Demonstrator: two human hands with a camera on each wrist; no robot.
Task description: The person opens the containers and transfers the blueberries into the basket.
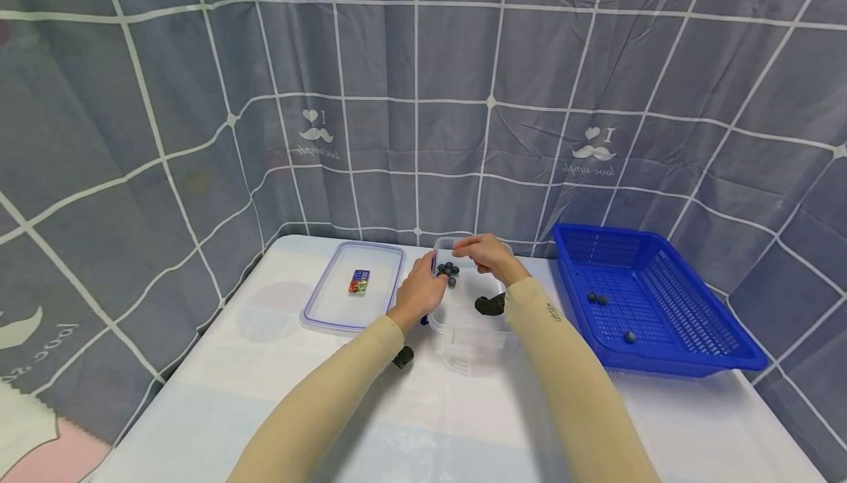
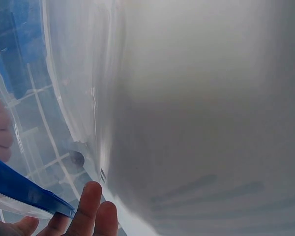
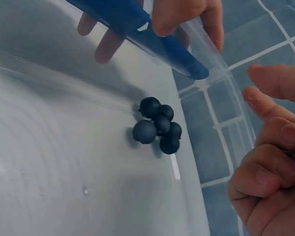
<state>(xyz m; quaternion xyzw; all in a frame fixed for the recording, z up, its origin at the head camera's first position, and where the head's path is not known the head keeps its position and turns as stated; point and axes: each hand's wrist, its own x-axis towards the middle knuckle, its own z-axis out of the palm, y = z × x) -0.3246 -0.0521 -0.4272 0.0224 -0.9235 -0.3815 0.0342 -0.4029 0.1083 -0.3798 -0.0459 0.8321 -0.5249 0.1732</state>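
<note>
A clear plastic container (image 1: 456, 315) stands on the table with several blueberries (image 3: 145, 132) clustered near its far wall. My left hand (image 1: 420, 290) grips the container's left side, where a blue flap (image 3: 152, 44) sits. In the right wrist view its thumb lies over the rim, and other fingers show through the wall. Above the container's far end is my right hand (image 1: 488, 253). Its thumb and forefinger (image 3: 261, 104) reach out with a gap between them, the other fingers are bent, and nothing is held.
A blue basket (image 1: 668, 354) at the right holds a few blueberries (image 1: 629, 337). Left of the container lies a clear lid (image 1: 324, 299) with a blue seal and a colourful label (image 1: 359, 282). A grey checked curtain (image 1: 456, 137) hangs behind the white table (image 1: 278, 395).
</note>
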